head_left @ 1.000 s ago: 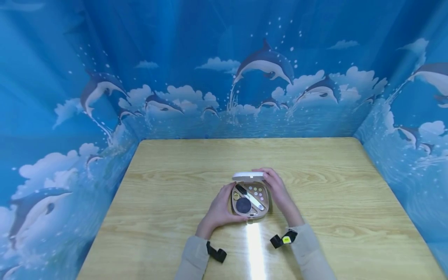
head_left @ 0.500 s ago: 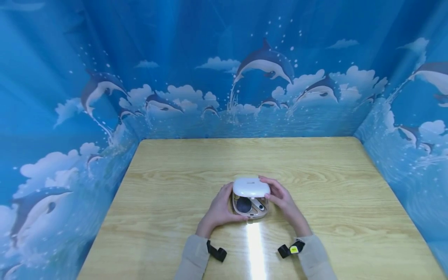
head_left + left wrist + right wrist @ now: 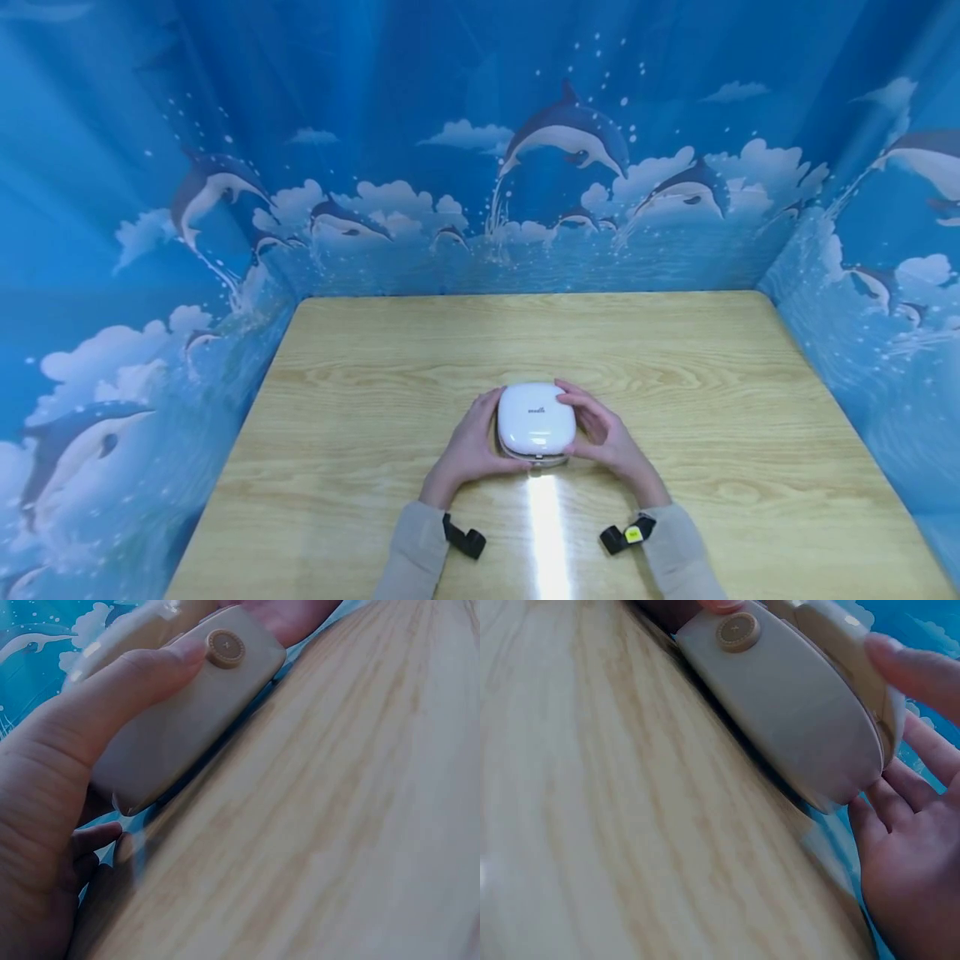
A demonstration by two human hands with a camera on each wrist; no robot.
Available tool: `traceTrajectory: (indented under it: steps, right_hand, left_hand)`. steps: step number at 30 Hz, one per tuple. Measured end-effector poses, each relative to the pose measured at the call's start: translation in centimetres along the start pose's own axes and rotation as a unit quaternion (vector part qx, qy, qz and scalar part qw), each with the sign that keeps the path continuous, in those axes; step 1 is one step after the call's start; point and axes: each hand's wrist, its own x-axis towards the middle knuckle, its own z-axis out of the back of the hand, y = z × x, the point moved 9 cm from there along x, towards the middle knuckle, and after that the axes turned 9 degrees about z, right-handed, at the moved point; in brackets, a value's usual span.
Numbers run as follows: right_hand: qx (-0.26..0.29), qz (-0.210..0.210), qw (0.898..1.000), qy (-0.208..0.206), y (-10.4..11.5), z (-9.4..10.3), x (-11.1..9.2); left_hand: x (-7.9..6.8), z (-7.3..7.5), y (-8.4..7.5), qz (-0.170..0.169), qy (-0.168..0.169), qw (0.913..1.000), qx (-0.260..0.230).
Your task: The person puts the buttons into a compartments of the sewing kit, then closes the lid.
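A glossy white rounded case (image 3: 535, 423) with a hinged lid sits on the table in the head view. Its lid is lowered, with a narrow gap along the front. My left hand (image 3: 472, 454) grips the case's left side, thumb along the front near a tan button-shaped catch (image 3: 226, 649). My right hand (image 3: 611, 442) holds the lid's right side between thumb and fingers. In the right wrist view the lid (image 3: 847, 656) stands slightly apart from the pale base (image 3: 787, 712). The lid hides what lies inside.
The light wood table (image 3: 337, 467) reaches back to a blue dolphin-print curtain (image 3: 420, 150), which encloses the back and both sides. A bright reflection streaks the tabletop in front of the case.
The lid has swung down from raised to nearly closed, covering the black disc, white tool and small coloured dots inside. My right hand has come forward with it; the left hand stays put.
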Motion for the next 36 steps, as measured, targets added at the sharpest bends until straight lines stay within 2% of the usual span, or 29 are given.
traceTrajectory:
  steps: [7,10,13,16,25,30,36]
  right_hand:
    - [-0.029,0.007,0.999,0.017,-0.3,-0.3,-0.1]
    - [-0.084,-0.008,0.996,0.019,-0.4,-0.6,-0.1]
    - [-0.147,-0.016,0.989,0.015,0.4,-1.3,0.2]
    - [-0.181,-0.012,0.983,0.007,1.5,-1.9,0.5]
    - [-0.208,-0.01,0.978,-0.019,2.4,-2.0,0.8]
    - [-0.217,-0.006,0.976,-0.027,2.1,-1.7,0.7]
    - [-0.217,0.016,0.976,-0.031,-0.1,-0.9,0.2]
  left_hand:
    - [-0.1,0.1,0.0,0.009,0.0,1.0,0.003]
    - [-0.1,0.1,0.0,0.012,0.001,0.9999,0.0]
    - [-0.1,0.1,0.0,0.009,0.0,1.0,0.002]
    - [-0.2,0.1,-0.1,0.009,0.002,1.0,0.002]
    - [-0.1,0.1,0.0,0.012,0.002,0.9999,-0.004]
    - [0.0,0.0,0.1,0.022,0.006,0.9997,-0.003]
    - [0.0,0.0,0.1,0.016,0.002,0.9998,-0.014]
